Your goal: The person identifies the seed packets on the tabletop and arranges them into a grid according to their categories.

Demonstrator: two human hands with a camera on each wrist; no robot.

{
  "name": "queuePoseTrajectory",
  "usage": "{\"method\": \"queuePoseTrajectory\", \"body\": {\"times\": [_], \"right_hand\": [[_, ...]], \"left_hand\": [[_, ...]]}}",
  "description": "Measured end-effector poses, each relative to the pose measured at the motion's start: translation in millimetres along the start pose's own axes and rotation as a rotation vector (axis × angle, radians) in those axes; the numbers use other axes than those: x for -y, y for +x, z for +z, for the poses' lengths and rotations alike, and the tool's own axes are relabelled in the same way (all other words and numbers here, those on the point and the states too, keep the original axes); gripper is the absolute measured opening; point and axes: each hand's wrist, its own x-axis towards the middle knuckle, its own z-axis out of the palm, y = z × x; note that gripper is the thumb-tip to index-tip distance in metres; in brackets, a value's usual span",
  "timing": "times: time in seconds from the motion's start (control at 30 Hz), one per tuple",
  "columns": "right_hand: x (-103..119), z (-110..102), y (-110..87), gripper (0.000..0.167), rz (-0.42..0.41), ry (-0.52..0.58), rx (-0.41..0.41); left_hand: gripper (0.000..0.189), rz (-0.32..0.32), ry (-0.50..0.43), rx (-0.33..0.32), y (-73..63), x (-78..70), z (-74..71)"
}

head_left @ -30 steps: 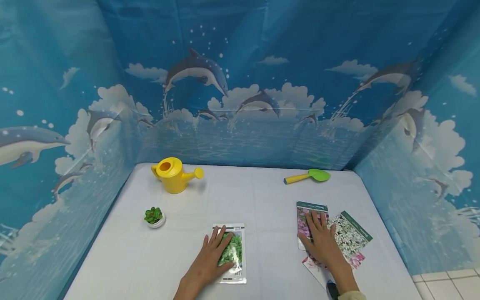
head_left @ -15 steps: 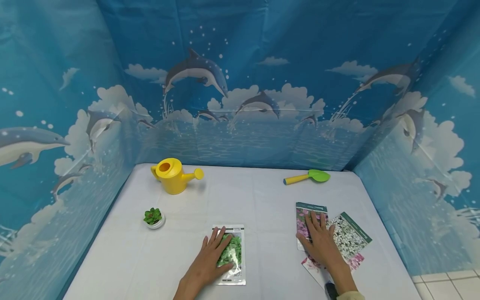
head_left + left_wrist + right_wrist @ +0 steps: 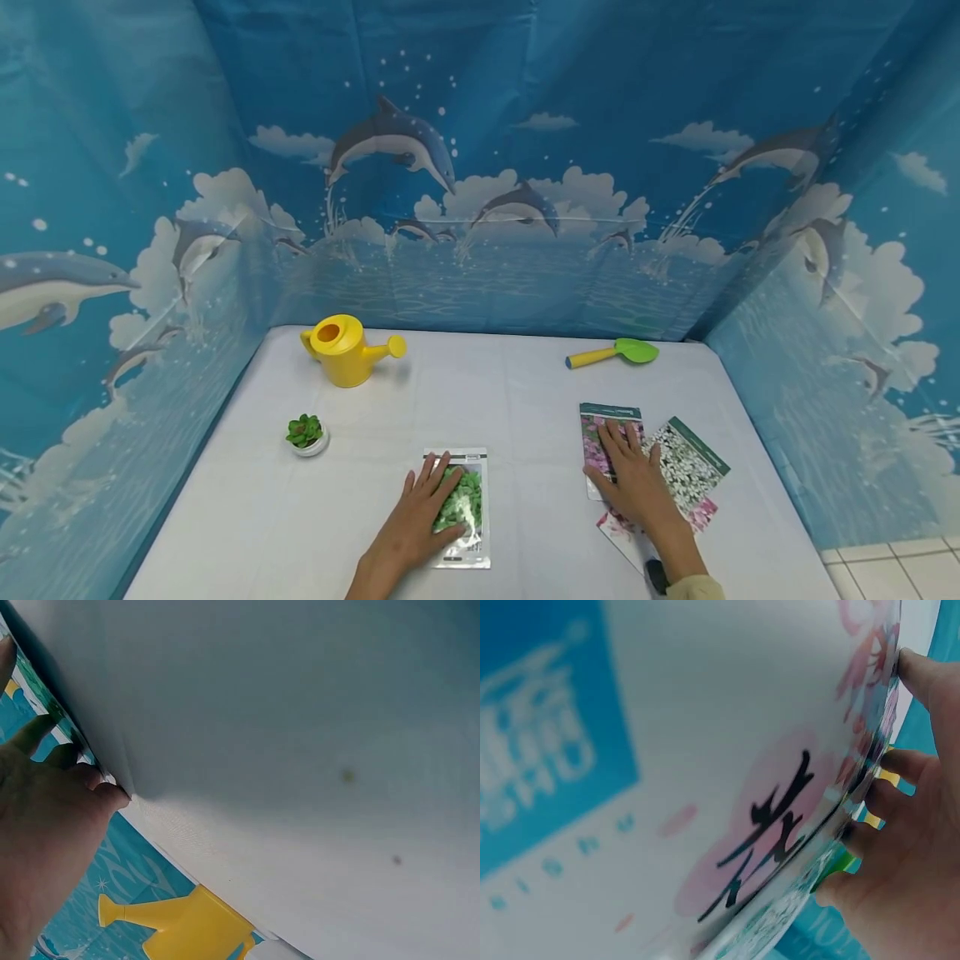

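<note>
My left hand (image 3: 416, 521) rests with fingers spread on a seed packet (image 3: 471, 500) picturing green leaves, lying upright at the front middle of the table. To the right, my right hand (image 3: 637, 487) lies flat over a group of overlapping packets. Its fingertips are on the purple-flower packet (image 3: 592, 446), and the white-flower packet (image 3: 690, 467) fans out to the right under its edge. Beneath these, a pink-flower packet (image 3: 618, 537) is partly covered by hand and wrist. In the right wrist view its pink-and-white surface (image 3: 727, 750) fills much of the picture, with the right fingers (image 3: 907, 761) along its far edge.
A yellow watering can (image 3: 345, 354) stands at the back left of the white-covered table (image 3: 517, 400). In front of it is a small potted succulent (image 3: 306, 433). A toy trowel (image 3: 615, 353) with a green blade lies at the back right. Dolphin-print curtains (image 3: 480, 275) enclose the table.
My right hand has slid slightly left, and the packets beneath it have shifted left too. The left hand and its packet have stayed in place.
</note>
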Motion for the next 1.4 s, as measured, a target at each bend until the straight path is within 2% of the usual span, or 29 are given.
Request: {"method": "queuePoseTrajectory", "body": {"times": [0.13,0.33,0.57,0.83,1.1,1.4], "right_hand": [[0.9,-0.8,-0.1,0.084,-0.008,-0.038,-0.02],[3.1,1.5,1.1,0.082,-0.04,-0.025,-0.033],[8.1,6.5,2.0,0.08,-0.071,0.0,-0.039],[11.7,12.0,5.5,0.08,-0.038,-0.039,-0.049],[8.0,14.3,5.1,0.092,0.016,-0.066,-0.028],[0.6,13.1,1.1,0.1,0.019,-0.034,-0.044]], "left_hand": [[0.082,0.02,-0.017,-0.015,0.1,1.9,1.6],[0.083,0.054,-0.046,-0.049,-0.9,7.9,7.1],[0.082,0.025,-0.046,-0.009,-0.9,1.9,1.0],[0.081,0.002,-0.019,0.006,-0.6,-0.5,-0.6],[0.082,0.007,-0.015,0.0,-0.3,0.8,0.6],[0.085,0.05,-0.062,-0.062,0.2,19.3,16.4]]}}
